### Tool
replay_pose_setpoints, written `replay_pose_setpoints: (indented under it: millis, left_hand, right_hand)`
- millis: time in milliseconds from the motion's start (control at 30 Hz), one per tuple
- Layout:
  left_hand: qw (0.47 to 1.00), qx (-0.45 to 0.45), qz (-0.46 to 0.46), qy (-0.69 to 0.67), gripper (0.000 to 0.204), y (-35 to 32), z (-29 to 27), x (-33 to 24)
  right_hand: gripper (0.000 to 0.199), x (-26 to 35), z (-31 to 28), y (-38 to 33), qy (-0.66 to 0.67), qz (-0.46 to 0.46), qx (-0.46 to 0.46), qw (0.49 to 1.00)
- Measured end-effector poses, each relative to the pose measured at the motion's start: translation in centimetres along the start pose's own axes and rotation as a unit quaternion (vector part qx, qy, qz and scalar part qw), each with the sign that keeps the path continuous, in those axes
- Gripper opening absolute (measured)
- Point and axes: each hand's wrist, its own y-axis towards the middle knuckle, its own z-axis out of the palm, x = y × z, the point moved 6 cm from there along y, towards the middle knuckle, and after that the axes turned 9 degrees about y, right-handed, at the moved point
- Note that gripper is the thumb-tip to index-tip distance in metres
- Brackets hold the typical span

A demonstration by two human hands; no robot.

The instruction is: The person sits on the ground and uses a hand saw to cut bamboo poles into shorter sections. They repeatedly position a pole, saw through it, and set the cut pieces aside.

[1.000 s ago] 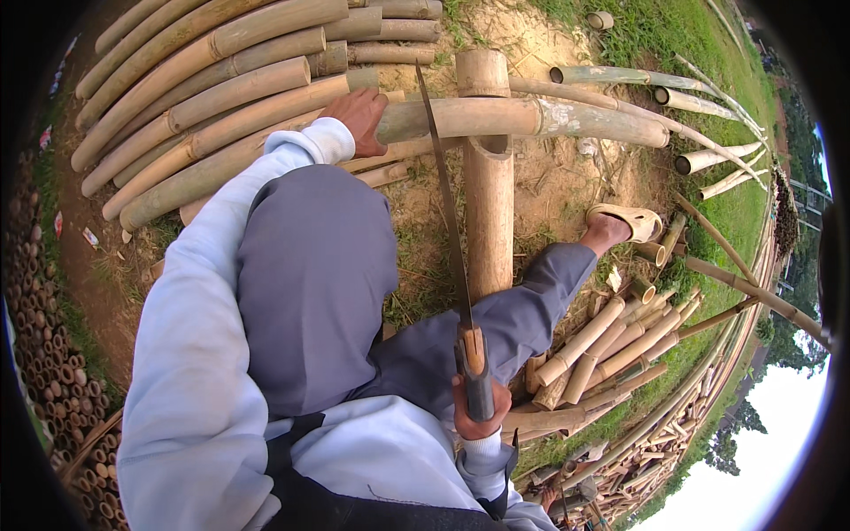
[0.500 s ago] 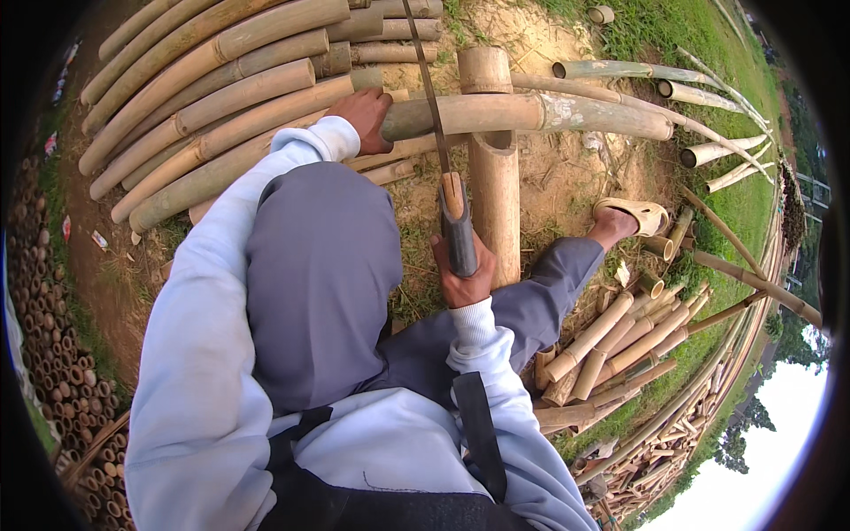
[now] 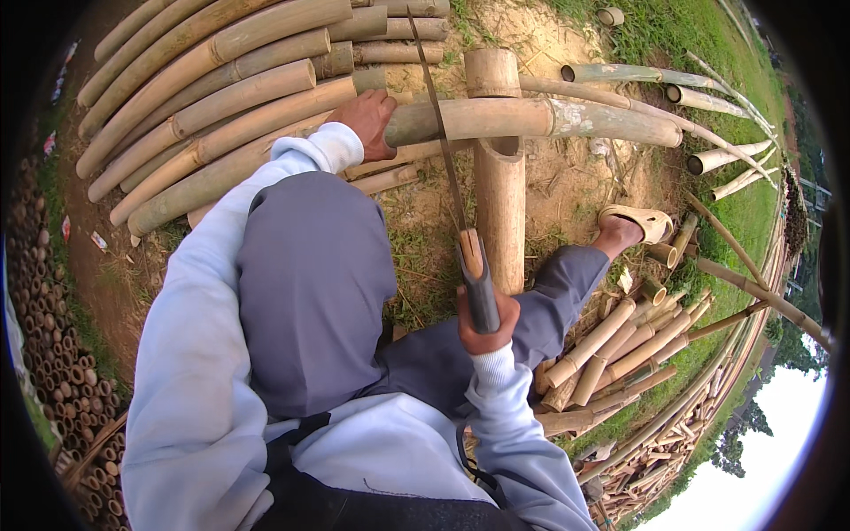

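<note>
A thick bamboo pole (image 3: pixel 505 119) lies crosswise through a notch in an upright bamboo post (image 3: pixel 499 212). My left hand (image 3: pixel 366 122) is wrapped round the pole's left end. My right hand (image 3: pixel 489 320) grips the dark handle of a handsaw (image 3: pixel 451 181), low and to the right of my left knee. The long, thin blade runs away from me and crosses the pole between my left hand and the post. Whether the teeth have cut into the bamboo cannot be made out.
Long bamboo poles (image 3: pixel 212 133) lie stacked at the far left. Short cut pieces (image 3: pixel 611 354) are heaped to the right, below my sandalled foot (image 3: pixel 639 223). More poles (image 3: pixel 642 73) rest on grass at the far right. Many bamboo tubes (image 3: pixel 66 389) are piled at the left edge.
My right hand has pulled the saw back toward me and slightly right. The blade now slants more across the pole. My left hand keeps its hold on the pole's end.
</note>
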Motion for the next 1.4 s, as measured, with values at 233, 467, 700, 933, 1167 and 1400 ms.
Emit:
replay_pose_setpoints:
  millis: [233, 467, 700, 933, 1167, 1400]
  left_hand:
    - [1.0, -0.018, -0.006, 0.011, 0.068, -0.7, 0.3, -0.7]
    - [0.986, -0.117, -0.047, 0.112, 0.075, -4.0, 0.6, -2.1]
    - [0.986, -0.135, -0.013, 0.092, 0.064, -3.9, 0.8, -1.8]
    - [0.999, -0.027, -0.005, -0.025, 0.065, -2.2, 0.5, -0.3]
    - [0.999, -0.026, 0.012, -0.04, 0.064, -1.8, 0.4, 0.2]
    - [0.999, -0.021, 0.015, -0.043, 0.065, -2.3, 0.8, -0.3]
  right_hand:
    - [0.012, -2.8, 3.2, 4.1, 0.056, -0.003, -0.057, 0.997]
    - [0.014, 2.1, 3.0, 4.5, 0.038, 0.013, -0.101, 0.994]
    - [0.013, 1.5, 2.6, 4.0, 0.02, 0.004, -0.072, 0.997]
    - [0.014, 2.9, -0.2, -1.7, -0.021, 0.018, -0.071, 0.997]
    - [0.011, 6.2, -2.9, -10.1, -0.041, 0.093, -0.044, 0.994]
    - [0.01, 6.5, -2.6, -7.5, -0.032, 0.063, -0.031, 0.997]
